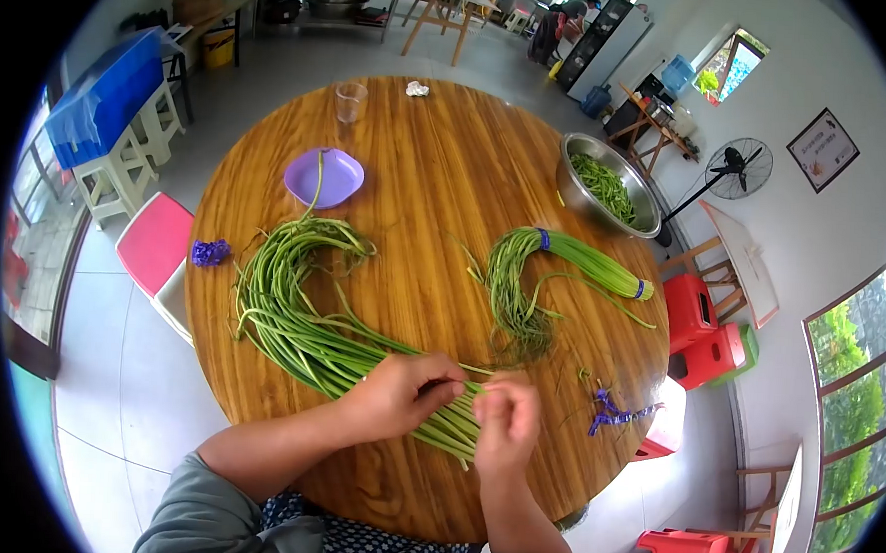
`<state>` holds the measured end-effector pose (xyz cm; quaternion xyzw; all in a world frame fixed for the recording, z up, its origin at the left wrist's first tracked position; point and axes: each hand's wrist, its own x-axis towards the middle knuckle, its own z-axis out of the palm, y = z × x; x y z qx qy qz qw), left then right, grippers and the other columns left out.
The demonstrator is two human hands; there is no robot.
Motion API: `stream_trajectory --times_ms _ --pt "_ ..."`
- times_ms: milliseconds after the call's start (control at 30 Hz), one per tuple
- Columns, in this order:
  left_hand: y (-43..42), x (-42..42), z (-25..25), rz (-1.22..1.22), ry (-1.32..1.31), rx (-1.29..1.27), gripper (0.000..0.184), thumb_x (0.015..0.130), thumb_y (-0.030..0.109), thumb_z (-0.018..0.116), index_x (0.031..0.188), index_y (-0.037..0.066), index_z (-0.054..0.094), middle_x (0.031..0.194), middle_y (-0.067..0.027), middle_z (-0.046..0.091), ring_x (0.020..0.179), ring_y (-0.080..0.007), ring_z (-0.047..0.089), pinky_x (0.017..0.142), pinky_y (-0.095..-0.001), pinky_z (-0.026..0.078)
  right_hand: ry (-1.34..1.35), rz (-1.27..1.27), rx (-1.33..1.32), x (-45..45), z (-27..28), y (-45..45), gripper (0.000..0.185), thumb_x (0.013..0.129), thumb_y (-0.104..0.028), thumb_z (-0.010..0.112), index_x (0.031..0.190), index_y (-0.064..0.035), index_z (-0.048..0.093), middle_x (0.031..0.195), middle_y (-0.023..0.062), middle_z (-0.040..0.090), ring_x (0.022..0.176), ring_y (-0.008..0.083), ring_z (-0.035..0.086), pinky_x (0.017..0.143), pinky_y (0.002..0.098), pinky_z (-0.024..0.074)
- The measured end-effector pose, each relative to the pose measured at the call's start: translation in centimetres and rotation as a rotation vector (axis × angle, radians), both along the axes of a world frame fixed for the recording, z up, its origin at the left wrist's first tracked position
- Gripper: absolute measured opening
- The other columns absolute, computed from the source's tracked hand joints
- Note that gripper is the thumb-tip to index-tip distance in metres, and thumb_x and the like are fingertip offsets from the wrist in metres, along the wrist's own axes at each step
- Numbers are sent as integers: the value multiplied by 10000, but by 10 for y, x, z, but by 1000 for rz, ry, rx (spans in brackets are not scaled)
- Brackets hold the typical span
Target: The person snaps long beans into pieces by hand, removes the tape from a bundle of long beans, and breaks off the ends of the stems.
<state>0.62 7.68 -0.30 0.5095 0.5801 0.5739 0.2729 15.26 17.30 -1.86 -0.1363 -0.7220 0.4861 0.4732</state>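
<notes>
A large loose bunch of long green stems (299, 354) curves over the near left of the round wooden table. Above its cut ends, my left hand (407, 393) is closed in a pinch on a thin green stem. Just to the right, my right hand (506, 415) is also pinched closed at the stem's other end, somewhat blurred. A second bunch (584, 259), tied with blue-purple bands, curls on the right. Purple ties (611, 416) and green scraps lie near the right edge. At the back right, a steel bowl (647, 202) holds short green pieces.
On the table (418, 175) stand a purple bowl (336, 178) with a stem across it and a clear cup (350, 101). A purple bundle (210, 253) lies at the left edge. Stools and a fan (734, 167) surround it. A person (566, 28) bends far behind.
</notes>
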Motion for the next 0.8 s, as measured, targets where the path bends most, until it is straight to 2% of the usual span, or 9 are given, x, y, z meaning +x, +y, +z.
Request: stream_trajectory --times_ms 33,67,133,300,367,467,533,633,800 --pt "1 0 0 -6 125 89 130 888 58 668 1000 -6 656 860 -184 677 758 -333 681 652 -363 538 155 65 -456 -1 2 0 25 992 -72 569 998 -50 557 983 100 588 638 148 505 570 272 438" --pt "0 0 -1 -10 124 90 130 888 58 668 1000 -6 656 860 -184 677 758 -333 681 652 -363 538 189 48 -690 -4 11 -3 116 1052 -169 482 988 -73 498 1018 82 541 621 95 402 570 234 368" --pt "1 3 -3 35 293 162 112 880 37 665 988 8 658 853 -170 669 742 -351 667 654 -383 535 156 78 -775 0 8 3 118 1051 -175 487 989 -76 499 1010 81 550 622 99 411 579 231 368" --pt "0 -6 -4 -111 305 255 121 867 -4 663 988 2 662 851 -163 667 755 -351 663 649 -384 538 -6 196 -1094 5 7 6 132 1053 -206 491 972 -103 510 982 62 571 617 106 414 580 218 340" --pt "1 -5 -4 -92 292 303 113 866 -8 660 978 3 659 846 -165 663 747 -350 660 638 -388 534 37 246 -1123 7 10 3 133 1054 -196 486 987 -82 500 983 76 573 621 107 420 562 225 343" --pt "5 2 -5 182 378 225 90 859 -16 661 948 -2 649 804 -168 648 708 -351 649 618 -398 522 21 136 -820 4 14 -6 116 1057 -164 459 1026 -52 466 978 104 577 634 109 444 558 227 371" --pt "9 3 -12 368 480 169 47 885 -4 642 931 -9 636 761 -175 631 664 -336 634 599 -384 505 -7 -107 -29 7 12 -12 138 1064 -184 432 1086 -47 435 943 129 558 631 119 465 539 240 406" --pt "7 -27 0 494 336 27 40 927 14 605 935 -15 632 726 -169 622 639 -310 633 592 -368 495 125 -62 -95 18 25 -16 147 1066 -187 421 1111 -48 412 940 143 551 635 120 472 536 233 424" --pt "4 -16 2 124 319 159 246 945 14 584 1180 -20 521 888 -158 655 763 -302 669 666 -363 523 32 205 -751 12 20 5 219 1053 -158 458 1253 -73 431 839 77 516 649 128 482 560 238 376"
